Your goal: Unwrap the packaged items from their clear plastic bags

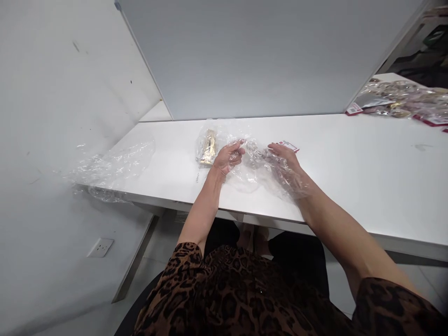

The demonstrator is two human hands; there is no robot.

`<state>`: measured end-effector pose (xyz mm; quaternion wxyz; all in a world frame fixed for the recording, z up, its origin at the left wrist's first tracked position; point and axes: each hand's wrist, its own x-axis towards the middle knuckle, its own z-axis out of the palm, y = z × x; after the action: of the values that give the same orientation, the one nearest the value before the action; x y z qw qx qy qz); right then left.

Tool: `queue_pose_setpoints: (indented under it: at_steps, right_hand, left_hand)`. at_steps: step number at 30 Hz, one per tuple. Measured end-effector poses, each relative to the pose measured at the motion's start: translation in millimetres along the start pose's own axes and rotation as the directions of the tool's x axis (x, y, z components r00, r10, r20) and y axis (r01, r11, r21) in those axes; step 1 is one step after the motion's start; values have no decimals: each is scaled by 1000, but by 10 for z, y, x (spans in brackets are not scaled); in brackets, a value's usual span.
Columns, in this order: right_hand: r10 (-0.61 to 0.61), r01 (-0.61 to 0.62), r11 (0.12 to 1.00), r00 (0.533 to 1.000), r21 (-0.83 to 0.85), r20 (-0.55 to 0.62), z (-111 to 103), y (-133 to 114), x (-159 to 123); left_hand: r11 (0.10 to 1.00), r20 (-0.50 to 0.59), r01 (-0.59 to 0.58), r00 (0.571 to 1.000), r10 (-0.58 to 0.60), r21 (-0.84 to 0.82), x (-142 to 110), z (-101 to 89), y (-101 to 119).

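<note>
A crumpled clear plastic bag (252, 163) stretches between my two hands above the white table. My left hand (229, 156) is closed, pinching the bag with thumb and fingers. On the other side, my right hand (287, 161) has its fingers curved round the bag, and loose film drapes over the palm and wrist. What lies inside the bag is hard to make out. A white card with a red edge (290, 146) shows just beyond my right hand. Left of my left hand, a shiny gold object (209, 147) lies in clear wrapping.
Loose clear plastic film (115, 163) hangs over the left end of the white table (350, 177). A grey panel (262, 56) rises along the back. Several clear packets with red-edged cards (402, 102) are heaped at the far right. A white wall (70, 93) stands at the left.
</note>
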<state>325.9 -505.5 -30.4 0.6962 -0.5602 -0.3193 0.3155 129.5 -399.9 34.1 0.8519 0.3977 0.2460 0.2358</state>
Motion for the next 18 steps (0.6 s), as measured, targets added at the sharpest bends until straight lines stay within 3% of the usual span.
queue_pose_setpoints:
  at_steps: [3, 5, 8, 11, 13, 15, 18]
  right_hand:
    - [-27, 24, 1000, 984, -17, -175, -38, -67, 46]
    - [-174, 155, 982, 965, -109, -195, -19, -145, 6]
    - [-317, 325, 905, 945, -273, 74, 65, -250, -124]
    - [-233, 350, 856, 918, -380, 320, 143, -269, -208]
    - [-198, 344, 840, 915, -420, 353, 136, -229, -183]
    - [-200, 309, 834, 942, -458, 271, 73, -170, -101]
    - [-236, 227, 839, 971, -495, 47, -48, -102, 34]
  left_hand:
    - [1000, -61, 19, 998, -19, 4, -18, -28, 29]
    - [998, -86, 50, 995, -48, 24, -22, -41, 41]
    - [994, -18, 100, 995, -99, 43, -29, -15, 80]
    - [988, 106, 127, 985, -135, 83, -52, 88, 154]
    - [986, 154, 124, 978, -141, 114, -79, 177, 214]
    - [986, 158, 110, 979, -129, 124, -109, 250, 273]
    - [989, 119, 97, 987, -111, 116, -141, 299, 342]
